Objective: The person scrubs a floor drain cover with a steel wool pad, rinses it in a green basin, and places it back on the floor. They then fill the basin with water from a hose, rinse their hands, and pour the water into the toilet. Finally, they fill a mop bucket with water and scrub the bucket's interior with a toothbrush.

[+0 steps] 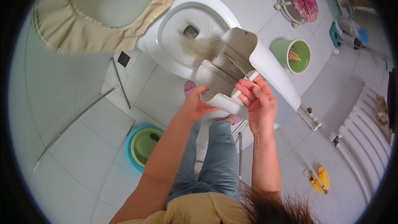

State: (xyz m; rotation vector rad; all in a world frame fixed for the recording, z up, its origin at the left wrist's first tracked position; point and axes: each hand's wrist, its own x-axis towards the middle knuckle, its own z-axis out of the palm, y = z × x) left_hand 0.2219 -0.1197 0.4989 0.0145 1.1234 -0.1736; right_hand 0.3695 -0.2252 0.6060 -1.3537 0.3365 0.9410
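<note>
A white two-compartment plastic bucket (273, 68) is tilted over a white toilet bowl (174, 21). My left hand (197, 104) grips its near left rim, thumb inside and fingers beneath. The fingers of my right hand (259, 99) curl over a white bar (252, 75) across the middle of the bucket. Grey-brown marks run along the inner divider. Murky, rippling water (199, 48) lies in the bowl beside the bucket's far lip. Left of the bowl, a beige gathered fabric cover (102, 34) surrounds a pale, smooth panel.
Stacked blue and green basins (144, 144) stand left of my legs. To the right are a green bucket (298, 57), a stool with a pink top (304, 4), a white radiator (367, 137) with pipes, and a yellow item (320, 179). Metal rails (74, 118) edge the left floor.
</note>
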